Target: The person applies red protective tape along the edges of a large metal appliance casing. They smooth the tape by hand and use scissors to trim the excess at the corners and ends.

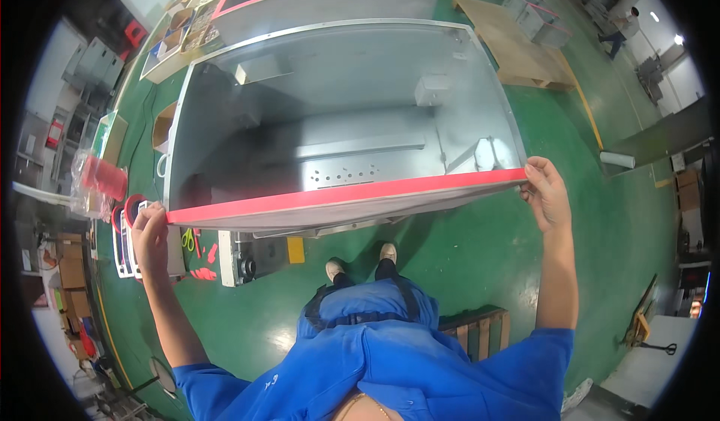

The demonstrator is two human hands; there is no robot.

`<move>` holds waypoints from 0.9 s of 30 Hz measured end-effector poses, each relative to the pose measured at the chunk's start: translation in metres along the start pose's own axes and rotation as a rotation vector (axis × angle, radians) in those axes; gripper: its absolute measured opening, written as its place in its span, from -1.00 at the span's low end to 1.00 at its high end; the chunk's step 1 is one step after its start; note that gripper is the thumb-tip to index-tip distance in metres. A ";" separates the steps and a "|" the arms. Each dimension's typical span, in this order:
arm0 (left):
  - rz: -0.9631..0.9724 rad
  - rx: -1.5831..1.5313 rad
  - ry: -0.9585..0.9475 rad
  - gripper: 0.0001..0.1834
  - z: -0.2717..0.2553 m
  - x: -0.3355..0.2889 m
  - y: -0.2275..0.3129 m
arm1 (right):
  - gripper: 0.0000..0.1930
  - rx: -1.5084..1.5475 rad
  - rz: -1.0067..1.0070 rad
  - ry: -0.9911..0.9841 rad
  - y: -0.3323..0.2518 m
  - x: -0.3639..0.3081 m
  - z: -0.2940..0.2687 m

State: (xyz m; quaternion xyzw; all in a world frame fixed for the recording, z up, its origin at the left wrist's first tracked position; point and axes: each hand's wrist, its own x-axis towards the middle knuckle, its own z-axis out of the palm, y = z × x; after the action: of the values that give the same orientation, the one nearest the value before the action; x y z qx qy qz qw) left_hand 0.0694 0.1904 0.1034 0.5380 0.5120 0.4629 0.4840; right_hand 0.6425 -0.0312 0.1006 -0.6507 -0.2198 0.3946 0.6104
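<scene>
2 hands at opposite ends of a red strip [345, 194], along the near rim of an open-topped grey metal cabinet [360, 68]. Left hand [150, 226] with fingers closed on the strip's left end, at the near left corner; right hand [546, 192] pinching the right end between thumb and fingers, at the near right corner. Firmness of either grip, and adhesion of the strip to the metal, impossible to tell from above.

Likely fault 1: a skewed or wrinkled strip, from unequal pull at the 2 ends, with no hand at the middle of the long span. Likely fault 2: a lifted end, from early release or dust on the rim. Likely fault 3: a cut finger, from bare skin against sheet-metal corners. Likely fault 4: sliding or tilting of the cabinet, under too strong a pull toward the body; support beneath mostly hidden.

Lesser hazards: a slatted wooden pallet [484, 335] at near right, a possible cause of stumbling; scissors [187, 239] and red scraps [202, 274] at near left; a second cabinet [330, 2] just beyond the far rim, exposed to knocks from any push.
</scene>
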 end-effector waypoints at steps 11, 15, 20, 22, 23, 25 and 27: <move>-0.014 -0.107 0.009 -0.90 0.008 -0.001 0.000 | -0.72 -0.514 -0.509 0.388 0.015 -0.012 0.028; -0.034 -0.087 0.072 -0.90 0.014 -0.005 0.005 | -0.64 -0.890 -1.057 0.283 0.017 -0.031 0.079; -0.015 -0.135 0.027 -0.90 0.009 -0.003 0.002 | -0.48 -1.051 -1.160 -0.024 0.021 -0.046 0.134; -0.026 -0.162 0.080 -0.88 0.010 -0.003 0.001 | -0.44 -1.094 -1.187 -0.058 0.022 -0.048 0.147; -0.025 -0.157 0.025 -0.88 0.007 -0.002 0.000 | -0.44 -1.103 -1.200 -0.059 0.022 -0.048 0.151; -0.025 -0.176 0.085 -0.87 0.011 -0.005 0.001 | -0.43 -1.119 -1.227 -0.061 0.024 -0.050 0.158; -0.024 -0.172 0.074 -0.87 0.011 -0.003 -0.002 | -0.43 -1.200 -1.211 -0.097 0.030 -0.052 0.161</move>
State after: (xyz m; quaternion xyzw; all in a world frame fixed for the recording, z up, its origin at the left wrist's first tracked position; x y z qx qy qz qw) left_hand 0.0804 0.1870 0.1003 0.4708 0.4941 0.5190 0.5146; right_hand 0.4803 0.0238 0.0937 -0.6165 -0.7275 -0.1554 0.2580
